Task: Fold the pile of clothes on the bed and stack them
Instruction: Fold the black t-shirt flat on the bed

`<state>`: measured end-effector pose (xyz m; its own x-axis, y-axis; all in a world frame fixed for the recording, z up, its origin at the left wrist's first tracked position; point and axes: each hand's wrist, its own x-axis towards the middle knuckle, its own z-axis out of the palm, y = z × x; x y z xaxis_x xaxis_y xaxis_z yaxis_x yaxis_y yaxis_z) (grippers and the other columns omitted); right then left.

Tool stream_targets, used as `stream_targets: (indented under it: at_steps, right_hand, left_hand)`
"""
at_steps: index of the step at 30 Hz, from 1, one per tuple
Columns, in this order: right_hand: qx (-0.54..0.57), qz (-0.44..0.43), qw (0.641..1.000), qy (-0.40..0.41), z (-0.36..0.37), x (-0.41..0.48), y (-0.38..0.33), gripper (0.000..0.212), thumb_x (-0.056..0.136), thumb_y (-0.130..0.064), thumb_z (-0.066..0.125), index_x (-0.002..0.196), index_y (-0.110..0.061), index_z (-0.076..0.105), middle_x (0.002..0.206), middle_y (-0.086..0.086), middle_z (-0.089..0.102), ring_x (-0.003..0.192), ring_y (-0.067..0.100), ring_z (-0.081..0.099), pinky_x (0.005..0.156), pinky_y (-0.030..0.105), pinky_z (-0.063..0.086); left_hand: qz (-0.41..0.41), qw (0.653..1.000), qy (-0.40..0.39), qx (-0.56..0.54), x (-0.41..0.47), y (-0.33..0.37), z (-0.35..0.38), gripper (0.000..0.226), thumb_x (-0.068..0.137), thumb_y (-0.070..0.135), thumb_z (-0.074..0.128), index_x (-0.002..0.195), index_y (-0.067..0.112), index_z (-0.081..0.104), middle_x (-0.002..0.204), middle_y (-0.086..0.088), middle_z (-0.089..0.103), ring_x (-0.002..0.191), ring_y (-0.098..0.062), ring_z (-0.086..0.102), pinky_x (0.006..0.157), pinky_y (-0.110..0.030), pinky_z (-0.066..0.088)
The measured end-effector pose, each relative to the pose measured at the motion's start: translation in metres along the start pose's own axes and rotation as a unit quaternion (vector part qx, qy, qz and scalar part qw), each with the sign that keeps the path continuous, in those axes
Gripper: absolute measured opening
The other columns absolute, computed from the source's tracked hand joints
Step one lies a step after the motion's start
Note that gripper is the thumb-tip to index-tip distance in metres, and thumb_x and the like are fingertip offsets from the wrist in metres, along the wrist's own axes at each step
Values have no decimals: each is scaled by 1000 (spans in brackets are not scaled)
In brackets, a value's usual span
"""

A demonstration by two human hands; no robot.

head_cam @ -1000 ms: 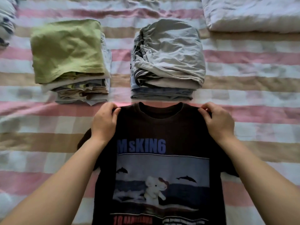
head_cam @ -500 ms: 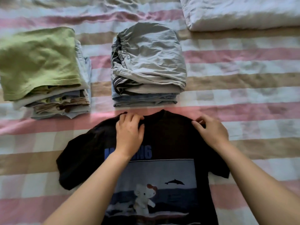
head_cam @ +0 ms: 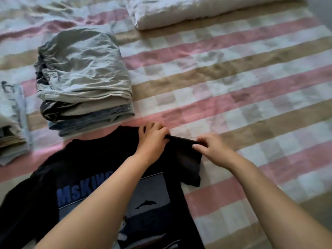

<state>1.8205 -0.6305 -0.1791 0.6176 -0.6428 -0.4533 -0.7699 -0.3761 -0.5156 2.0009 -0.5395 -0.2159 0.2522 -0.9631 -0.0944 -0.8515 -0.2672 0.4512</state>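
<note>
Both hands have shuffled over to the shirt's right shoulder since half a second ago. The left hand was up at the collar, and now it sits right next to the right hand.

Closest in, the black T-shirt lies print-up on the striped bed sheet, filling 6 to 8 o'clock. Left fingers are curled onto a ridge of cloth at the shoulder seam, and the right fingertips pinch the outer end of the sleeve, so its top edge is pulled straight between them.

Looks like thin cotton: light, floppy, won't keep a crease by itself. I'd say grab seams and hems, not mid-panel.

Further out, a grey-topped pile sits at 10 o'clock, just beyond the collar. Another pile is cut off at 9 o'clock. A white quilt lies far off at 12 to 1.
</note>
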Motion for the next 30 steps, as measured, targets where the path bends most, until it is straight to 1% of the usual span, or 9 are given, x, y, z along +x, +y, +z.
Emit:
stream_targets:
  at_steps: [3,5,9,12,15,19,22,26,30]
  right_hand:
    - [36,20,991,129,-6,6,-1,30,90,-30,55,65,-17,44,62,-2,49,69,25,50,60,35,31]
    - [24,53,984,171,-3,11,-1,23,90,-32,54,76,-15,52,77,8,62,80,31,56,63,35,36]
    - [17,154,971,184,17,16,3,21,91,-36,52,94,-16,56,96,9,66,91,31,60,65,30,38]
    - [66,206,952,218,26,1,1,30,87,-47,54,101,-21,55,93,0,66,92,27,61,65,29,37]
    - [88,250,944,196,40,-26,-3,39,79,-55,61,103,-24,57,98,-1,67,98,26,60,70,30,39]
    - [75,255,953,148,65,-45,-13,44,79,-50,63,103,-13,61,104,7,62,104,28,54,78,35,45]
    - [138,224,941,214,69,-49,-24,29,81,-34,65,92,-7,60,94,8,61,94,28,54,75,36,45]
    - [216,115,920,305,69,-60,-56,17,82,-14,66,98,-12,60,89,-5,61,83,13,56,68,19,37]
    - [113,-30,957,264,87,-64,-91,32,80,-7,64,111,-13,62,101,3,60,88,19,59,74,27,48]
  left_hand:
    - [-36,999,6,-14,10,5,-1,13,87,26,57,96,16,58,106,0,57,108,-25,42,91,-33,16]
    - [-53,999,2,-9,14,10,2,16,89,27,56,98,14,58,110,-1,56,110,-25,41,95,-35,19]
    - [-83,995,54,8,8,20,9,23,86,25,60,105,12,59,114,-6,54,110,-28,42,98,-39,24]
    - [-79,988,127,-36,-7,28,9,22,83,16,64,103,7,61,107,-11,56,102,-32,49,86,-43,37]
    - [-58,991,81,-93,-19,33,12,20,85,11,61,104,5,61,100,-10,59,92,-29,55,71,-41,47]
    - [-63,995,26,-74,-17,35,16,31,87,17,58,118,13,57,101,-6,60,95,-25,54,77,-39,44]
    - [-101,982,20,-157,-11,37,12,28,88,17,57,116,14,58,91,0,59,90,-21,54,77,-36,45]
    - [-193,895,10,-402,-16,34,-3,14,94,15,49,104,13,59,82,3,58,76,-12,56,68,-18,45]
    - [-322,721,24,-614,-33,18,-22,35,97,35,40,82,17,66,77,-1,67,67,-11,61,62,-22,49]
